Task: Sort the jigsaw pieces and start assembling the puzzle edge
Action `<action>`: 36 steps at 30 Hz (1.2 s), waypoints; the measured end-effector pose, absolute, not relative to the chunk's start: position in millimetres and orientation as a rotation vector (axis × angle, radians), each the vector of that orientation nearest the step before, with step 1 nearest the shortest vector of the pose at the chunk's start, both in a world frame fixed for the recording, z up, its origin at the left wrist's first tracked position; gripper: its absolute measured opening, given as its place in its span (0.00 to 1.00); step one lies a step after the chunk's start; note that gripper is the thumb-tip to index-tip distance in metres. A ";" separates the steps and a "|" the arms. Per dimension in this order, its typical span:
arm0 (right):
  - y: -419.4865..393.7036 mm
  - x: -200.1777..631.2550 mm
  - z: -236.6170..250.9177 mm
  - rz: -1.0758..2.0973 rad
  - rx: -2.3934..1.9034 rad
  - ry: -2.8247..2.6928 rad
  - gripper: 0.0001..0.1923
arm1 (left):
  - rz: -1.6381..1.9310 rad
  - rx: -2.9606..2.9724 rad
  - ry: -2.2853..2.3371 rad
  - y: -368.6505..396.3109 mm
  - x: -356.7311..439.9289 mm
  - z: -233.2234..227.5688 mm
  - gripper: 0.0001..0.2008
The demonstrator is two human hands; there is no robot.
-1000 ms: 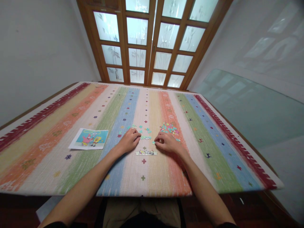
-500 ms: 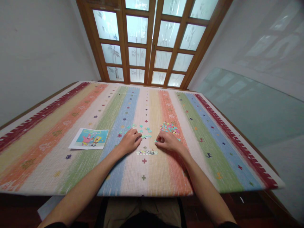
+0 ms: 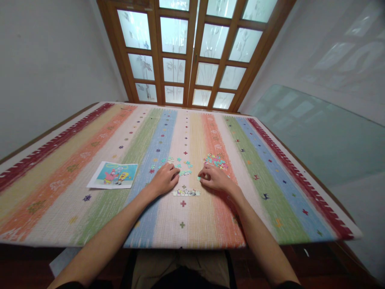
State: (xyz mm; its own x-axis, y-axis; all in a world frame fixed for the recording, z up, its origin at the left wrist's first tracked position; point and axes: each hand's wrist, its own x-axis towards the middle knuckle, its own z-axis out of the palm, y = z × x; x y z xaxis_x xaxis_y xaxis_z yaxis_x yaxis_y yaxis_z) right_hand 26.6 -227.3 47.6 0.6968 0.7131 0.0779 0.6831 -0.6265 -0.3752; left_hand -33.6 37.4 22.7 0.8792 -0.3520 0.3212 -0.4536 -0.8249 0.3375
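Observation:
My right hand [image 3: 214, 176] is closed in a pinch on a small teal puzzle piece [image 3: 199, 179], held low over the yellow stripe. My left hand [image 3: 166, 178] rests on the cloth with its fingers curled inward; whatever is under the fingertips is hidden. Several loose teal puzzle pieces [image 3: 179, 159] lie just beyond and beside it, some close to its fingertips. A joined row of puzzle pieces [image 3: 186, 193] lies flat between my hands, nearer to me. Behind my right hand is a heap of mixed-colour puzzle pieces [image 3: 217, 161].
On the left lies a printed cartoon picture [image 3: 116, 175] on white paper. A striped cloth [image 3: 102, 216] covers the table. Wooden doors with glass panes [image 3: 174, 70] stand beyond the far edge, and a glass sheet [image 3: 319, 132] leans at the right wall.
My right hand has shifted slightly to the right with the teal puzzle piece, which shows more plainly between its fingertips. My left hand stays almost still.

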 end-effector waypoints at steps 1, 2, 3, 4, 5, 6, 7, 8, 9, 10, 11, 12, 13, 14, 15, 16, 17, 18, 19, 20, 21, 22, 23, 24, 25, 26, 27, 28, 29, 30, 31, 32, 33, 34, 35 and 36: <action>-227.1 26.6 48.0 0.104 -2.536 -1.088 0.07 | 0.342 2.642 -0.591 36.4 -34.0 23.1 0.09; -226.9 26.5 48.5 0.099 -2.544 -1.085 0.06 | 0.339 2.644 -0.589 35.5 -34.2 23.4 0.09; -226.7 26.5 48.9 0.096 -2.552 -1.079 0.05 | 0.336 2.645 -0.588 34.7 -34.4 23.4 0.09; -226.5 26.3 49.3 0.094 -2.560 -1.071 0.04 | 0.334 2.644 -0.587 34.2 -34.4 23.3 0.09; -226.3 26.1 49.7 0.093 -2.567 -1.061 0.03 | 0.335 2.642 -0.587 33.8 -34.3 23.1 0.09; -226.0 25.8 50.0 0.091 -2.573 -1.052 0.04 | 0.336 2.640 -0.588 33.6 -34.2 22.8 0.09; -225.7 25.4 50.2 0.087 -2.579 -1.044 0.04 | 0.340 2.638 -0.589 33.5 -34.1 22.4 0.09; -225.4 25.0 50.4 0.081 -2.583 -1.038 0.05 | 0.345 2.637 -0.590 33.6 -34.0 22.1 0.09; -225.1 24.7 50.5 0.074 -2.587 -1.033 0.05 | 0.349 2.638 -0.591 33.8 -34.0 21.8 0.09; -224.9 24.3 50.6 0.068 -2.591 -1.031 0.05 | 0.350 2.641 -0.592 34.1 -34.0 21.5 0.09; -224.6 24.0 50.5 0.062 -2.593 -1.032 0.05 | 0.351 2.646 -0.595 34.4 -34.1 21.4 0.09; -224.4 23.8 50.5 0.058 -2.594 -1.035 0.05 | 0.351 2.653 -0.596 34.8 -34.2 21.2 0.09; -224.3 23.7 50.4 0.054 -2.594 -1.037 0.04 | 0.351 2.662 -0.597 35.1 -34.3 21.2 0.09; -224.2 23.7 50.4 0.052 -2.594 -1.039 0.04 | 0.351 2.671 -0.597 35.4 -34.6 21.2 0.09; -224.1 23.6 50.3 0.049 -2.595 -1.039 0.04 | 0.350 2.680 -0.595 35.6 -34.9 21.3 0.10; -223.9 23.6 50.2 0.047 -2.595 -1.039 0.04 | 0.352 2.688 -0.592 35.7 -35.3 21.4 0.10; -223.8 23.7 50.2 0.046 -2.596 -1.038 0.04 | 0.351 2.695 -0.591 35.6 -35.9 21.5 0.10; -223.6 23.7 50.2 0.044 -2.597 -1.038 0.04 | 0.350 2.700 -0.589 35.3 -36.5 21.8 0.10; -223.3 23.8 50.1 0.043 -2.598 -1.038 0.04 | 0.348 2.704 -0.590 35.1 -37.1 22.1 0.10; -223.0 23.8 50.1 0.041 -2.600 -1.036 0.04 | 0.344 2.708 -0.593 35.1 -37.5 22.6 0.11; -222.5 23.8 50.1 0.040 -2.601 -1.033 0.03 | 0.339 2.711 -0.597 35.6 -37.7 23.3 0.11; -222.0 23.9 50.1 0.039 -2.603 -1.030 0.03 | 0.338 2.712 -0.597 36.9 -37.4 24.2 0.12; -221.3 24.0 50.1 0.039 -2.604 -1.025 0.03 | 0.343 2.711 -0.590 39.3 -36.6 25.4 0.12; -220.5 24.1 50.1 0.039 -2.603 -1.017 0.02 | 0.357 2.706 -0.570 43.2 -35.3 26.8 0.12; -219.6 24.4 50.2 0.042 -2.603 -1.008 0.02 | 0.381 2.696 -0.536 48.5 -33.3 28.3 0.13; -218.6 24.9 50.2 0.048 -2.602 -0.999 0.02 | 0.411 2.682 -0.489 55.5 -30.9 29.8 0.13; -217.6 25.6 50.3 0.056 -2.604 -0.990 0.02 | 0.449 2.664 -0.430 63.8 -28.2 31.0 0.14; -216.5 26.6 50.4 0.065 -2.609 -0.983 0.02 | 0.486 2.648 -0.370 73.0 -25.4 31.9 0.14; -215.4 28.0 50.5 0.072 -2.619 -0.976 0.02 | 0.512 2.639 -0.316 82.6 -22.6 32.4 0.14; -214.3 29.7 50.5 0.074 -2.633 -0.967 0.02 | 0.540 2.636 -0.265 92.1 -20.0 32.4 0.14; -213.2 31.7 50.4 0.071 -2.650 -0.955 0.03 | 0.559 2.636 -0.223 100.8 -17.7 31.9 0.14; -212.1 33.9 50.3 0.065 -2.667 -0.942 0.03 | 0.564 2.637 -0.195 108.3 -15.7 31.1 0.13; -210.9 36.2 50.0 0.060 -2.680 -0.931 0.04 | 0.566 2.637 -0.175 114.3 -13.8 30.1 0.13; -209.6 38.5 49.6 0.054 -2.688 -0.923 0.04 | 0.559 2.637 -0.166 118.7 -12.1 29.2 0.13; -208.3 40.6 49.0 0.049 -2.693 -0.918 0.05 | 0.545 2.636 -0.168 121.5 -10.3 28.3 0.14; -206.8 42.6 48.2 0.041 -2.695 -0.913 0.06 | 0.527 2.634 -0.176 123.1 -8.5 27.8 0.14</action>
State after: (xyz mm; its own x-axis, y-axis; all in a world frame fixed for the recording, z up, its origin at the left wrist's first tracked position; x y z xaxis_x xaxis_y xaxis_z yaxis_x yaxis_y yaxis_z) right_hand 42.6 -206.8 48.2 0.7982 0.5987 0.0667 0.5902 -0.7551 -0.2854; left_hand -8.5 123.1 27.8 0.9192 -0.0365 0.3922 -0.2065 -0.8925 0.4009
